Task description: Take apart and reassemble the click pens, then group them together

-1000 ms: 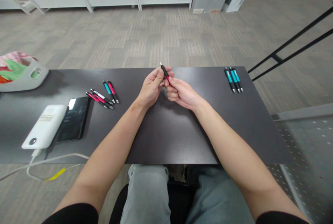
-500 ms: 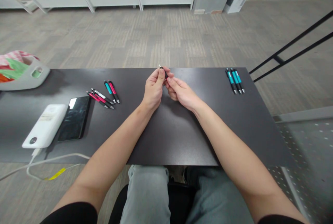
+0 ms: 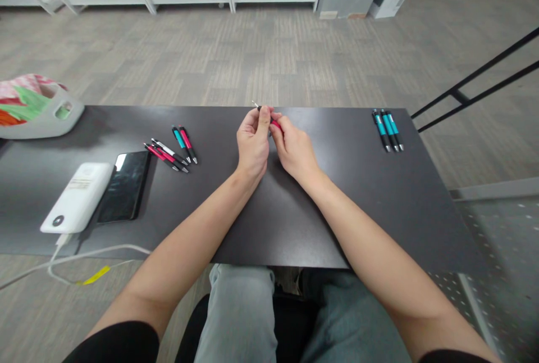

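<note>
Gripping a red pen [image 3: 276, 125], left hand [image 3: 254, 141] and right hand [image 3: 297, 148]; basket [image 3: 76, 111] of cloths [image 3: 33, 105], perhaps.

Soft, even light; faint glare on dark tabletop [image 3: 286, 228].

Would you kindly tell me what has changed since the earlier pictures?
The right hand has turned, showing more of its back. The red-and-black pen slants more, its tip further left, and the left hand covers more of it. Nothing was let go or picked up. The three teal pens, the pens beside the phone, the phone and the white power bank stayed put.
</note>
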`<state>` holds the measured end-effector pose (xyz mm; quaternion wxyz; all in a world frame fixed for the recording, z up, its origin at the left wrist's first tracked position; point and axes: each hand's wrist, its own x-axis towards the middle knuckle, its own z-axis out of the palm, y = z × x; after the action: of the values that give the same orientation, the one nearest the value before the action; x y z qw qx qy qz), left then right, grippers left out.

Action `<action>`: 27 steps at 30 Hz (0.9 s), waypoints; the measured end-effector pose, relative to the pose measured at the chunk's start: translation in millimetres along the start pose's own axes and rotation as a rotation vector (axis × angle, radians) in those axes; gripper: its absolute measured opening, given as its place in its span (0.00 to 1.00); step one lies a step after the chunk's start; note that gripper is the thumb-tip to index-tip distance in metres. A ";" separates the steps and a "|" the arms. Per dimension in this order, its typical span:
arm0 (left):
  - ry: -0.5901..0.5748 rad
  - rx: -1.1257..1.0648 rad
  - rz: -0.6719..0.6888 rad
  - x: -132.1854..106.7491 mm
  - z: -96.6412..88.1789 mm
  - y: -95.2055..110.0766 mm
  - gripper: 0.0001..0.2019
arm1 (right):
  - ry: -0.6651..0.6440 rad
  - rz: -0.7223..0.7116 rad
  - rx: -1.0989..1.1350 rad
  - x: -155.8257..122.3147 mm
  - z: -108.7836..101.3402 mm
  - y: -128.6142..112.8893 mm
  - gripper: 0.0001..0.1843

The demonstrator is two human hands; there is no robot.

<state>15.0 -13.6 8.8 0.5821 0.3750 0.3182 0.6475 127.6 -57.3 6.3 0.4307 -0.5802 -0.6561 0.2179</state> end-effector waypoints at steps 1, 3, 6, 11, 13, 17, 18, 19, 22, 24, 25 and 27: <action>-0.008 0.003 -0.007 0.7 -0.3 0.1 0.20 | 0.010 -0.020 0.021 -0.2 -0.3 1.6 0.24; -0.028 0.011 -0.020 1.7 -0.6 1.1 0.19 | 0.027 -0.082 0.089 0.6 -2.1 5.4 0.26; -0.061 0.018 -0.019 2.1 -0.8 3.7 0.19 | 0.061 -0.126 0.163 3.0 -6.5 10.2 0.29; -0.069 0.057 -0.019 1.9 -1.7 7.3 0.20 | 0.099 -0.087 0.235 4.4 -11.8 11.2 0.29; -0.070 0.069 -0.022 2.9 -2.6 7.7 0.21 | 0.069 -0.078 0.243 4.8 -13.1 10.9 0.31; -0.064 0.089 -0.030 5.7 -4.2 7.7 0.21 | 0.054 -0.097 0.255 7.1 -14.1 12.9 0.32; -0.061 0.089 -0.029 6.2 -4.3 7.7 0.22 | 0.060 -0.101 0.265 7.6 -14.0 13.8 0.31; -0.059 0.088 -0.027 6.6 -4.3 7.5 0.22 | 0.069 -0.102 0.275 7.9 -14.0 14.7 0.30; -0.064 0.091 -0.026 7.2 -4.3 6.7 0.23 | 0.076 -0.094 0.265 8.7 -14.6 16.2 0.29; -0.065 0.100 -0.029 7.5 -4.8 5.6 0.23 | 0.056 -0.092 0.235 9.2 -15.6 16.4 0.31; -0.066 0.101 -0.029 7.7 -5.3 4.8 0.22 | 0.045 -0.091 0.227 9.4 -16.0 16.4 0.31; -0.073 0.091 -0.022 8.2 -6.4 2.9 0.22 | 0.038 -0.088 0.240 9.6 -16.1 16.7 0.30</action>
<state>7.6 -5.7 8.9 0.5829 0.4208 0.3298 0.6118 150.7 -47.7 4.7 0.5183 -0.4992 -0.6420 0.2647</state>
